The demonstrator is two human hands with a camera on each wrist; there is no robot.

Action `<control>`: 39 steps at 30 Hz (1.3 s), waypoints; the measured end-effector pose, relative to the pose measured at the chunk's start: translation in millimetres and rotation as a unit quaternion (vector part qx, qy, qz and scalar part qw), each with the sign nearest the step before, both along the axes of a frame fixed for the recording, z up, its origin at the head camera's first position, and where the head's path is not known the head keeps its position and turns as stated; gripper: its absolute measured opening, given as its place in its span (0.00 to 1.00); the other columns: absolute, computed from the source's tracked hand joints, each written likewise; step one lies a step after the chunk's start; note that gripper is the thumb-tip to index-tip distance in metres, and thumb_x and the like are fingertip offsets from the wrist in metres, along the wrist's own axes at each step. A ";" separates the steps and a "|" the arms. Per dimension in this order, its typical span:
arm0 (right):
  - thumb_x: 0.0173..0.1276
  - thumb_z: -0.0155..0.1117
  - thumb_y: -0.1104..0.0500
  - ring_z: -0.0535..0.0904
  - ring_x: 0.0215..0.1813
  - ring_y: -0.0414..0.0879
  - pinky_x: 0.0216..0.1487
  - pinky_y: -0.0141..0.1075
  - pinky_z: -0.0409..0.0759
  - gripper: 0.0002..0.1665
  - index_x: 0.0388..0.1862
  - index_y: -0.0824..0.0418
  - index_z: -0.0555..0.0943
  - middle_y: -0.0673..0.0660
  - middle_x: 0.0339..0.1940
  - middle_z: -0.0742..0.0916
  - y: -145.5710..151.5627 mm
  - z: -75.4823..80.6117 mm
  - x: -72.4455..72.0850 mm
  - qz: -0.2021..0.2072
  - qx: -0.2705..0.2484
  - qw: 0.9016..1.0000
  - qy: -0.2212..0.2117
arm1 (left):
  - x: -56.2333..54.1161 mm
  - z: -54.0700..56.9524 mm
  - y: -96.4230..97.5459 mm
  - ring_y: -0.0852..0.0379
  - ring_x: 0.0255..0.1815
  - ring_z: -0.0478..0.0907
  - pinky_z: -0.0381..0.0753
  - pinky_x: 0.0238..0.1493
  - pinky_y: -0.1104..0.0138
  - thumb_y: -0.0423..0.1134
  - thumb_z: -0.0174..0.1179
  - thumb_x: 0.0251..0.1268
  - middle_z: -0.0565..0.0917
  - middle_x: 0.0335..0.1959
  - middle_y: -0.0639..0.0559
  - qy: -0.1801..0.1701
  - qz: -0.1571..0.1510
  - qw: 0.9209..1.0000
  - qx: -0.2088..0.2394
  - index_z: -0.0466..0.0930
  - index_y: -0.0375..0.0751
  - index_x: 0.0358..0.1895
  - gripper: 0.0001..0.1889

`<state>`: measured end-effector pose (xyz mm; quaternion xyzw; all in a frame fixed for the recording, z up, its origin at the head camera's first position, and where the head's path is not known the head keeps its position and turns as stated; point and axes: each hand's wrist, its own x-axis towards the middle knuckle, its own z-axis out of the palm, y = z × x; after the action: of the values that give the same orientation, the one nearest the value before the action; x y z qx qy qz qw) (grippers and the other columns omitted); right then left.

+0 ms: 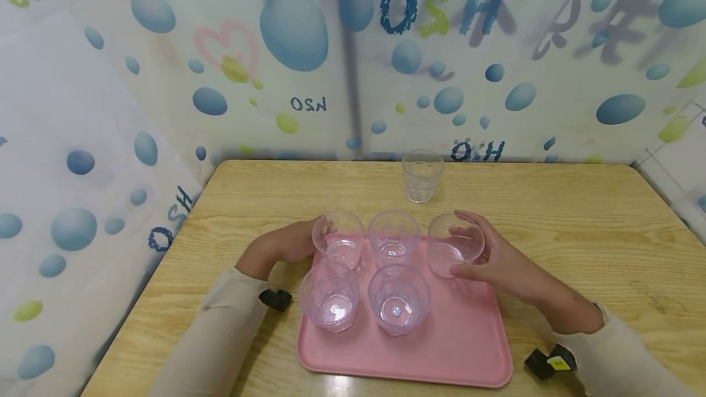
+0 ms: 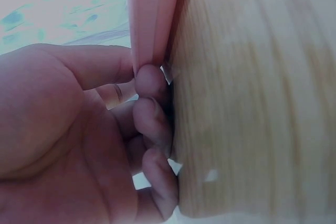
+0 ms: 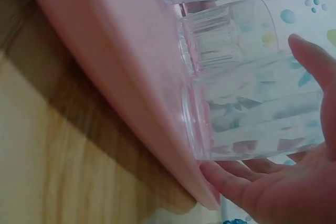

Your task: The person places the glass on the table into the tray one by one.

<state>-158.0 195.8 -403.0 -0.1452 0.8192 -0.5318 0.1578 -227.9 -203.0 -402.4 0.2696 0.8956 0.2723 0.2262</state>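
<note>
A pink tray (image 1: 452, 348) lies on the table with several clear cups on it. My left hand (image 1: 295, 242) is at its far left corner; in the left wrist view, the curled fingers (image 2: 152, 119) hold the tray's edge (image 2: 149, 19), close to the wood. At the back right of the tray, my right hand (image 1: 496, 259) holds a clear cup (image 1: 449, 244), thumb in front and fingers behind. That cup's base (image 3: 197, 121) is at the tray surface in the right wrist view. Beside it in the back row are a middle cup (image 1: 394, 238) and a left cup (image 1: 337, 241).
Two more clear cups, one front left (image 1: 331, 299) and one front middle (image 1: 399, 299), stand on the tray. Another clear cup (image 1: 422, 176) is on the wooden table (image 1: 595, 219) behind the tray. A patterned sheet (image 1: 474, 78) rises behind the table's far edge.
</note>
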 end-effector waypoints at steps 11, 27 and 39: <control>0.79 0.54 0.47 0.62 0.77 0.66 0.65 0.61 0.74 0.39 0.81 0.47 0.50 0.63 0.77 0.67 11.8 13.0 -6.9 -0.030 0.041 0.999 0.017 | 0.6 1.9 -0.5 0.46 0.68 0.72 0.69 0.71 0.47 0.48 0.40 0.83 0.77 0.65 0.44 0.001 0.018 1.000 -0.016 0.67 0.43 0.70 0.22; 0.78 0.53 0.42 0.64 0.76 0.66 0.71 0.61 0.65 0.42 0.81 0.58 0.51 0.69 0.76 0.66 26.2 16.0 -61.6 -0.089 0.039 0.995 0.021 | 3.7 4.6 1.5 0.44 0.68 0.71 0.68 0.72 0.47 0.45 0.42 0.82 0.76 0.65 0.42 0.000 0.013 1.000 -0.003 0.67 0.39 0.70 0.22; 0.70 0.63 0.39 0.59 0.79 0.64 0.71 0.62 0.66 0.53 0.82 0.54 0.48 0.65 0.79 0.63 21.4 10.2 -109.6 -0.061 0.063 0.996 0.003 | 0.8 0.8 -0.2 0.46 0.66 0.73 0.69 0.70 0.47 0.46 0.42 0.82 0.77 0.62 0.43 0.001 0.016 1.000 -0.009 0.70 0.40 0.65 0.19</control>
<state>-267.6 217.2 -392.8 -0.0869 0.8589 -0.4873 0.1313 -227.2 -203.2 -401.6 0.2539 0.9023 0.2676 0.2233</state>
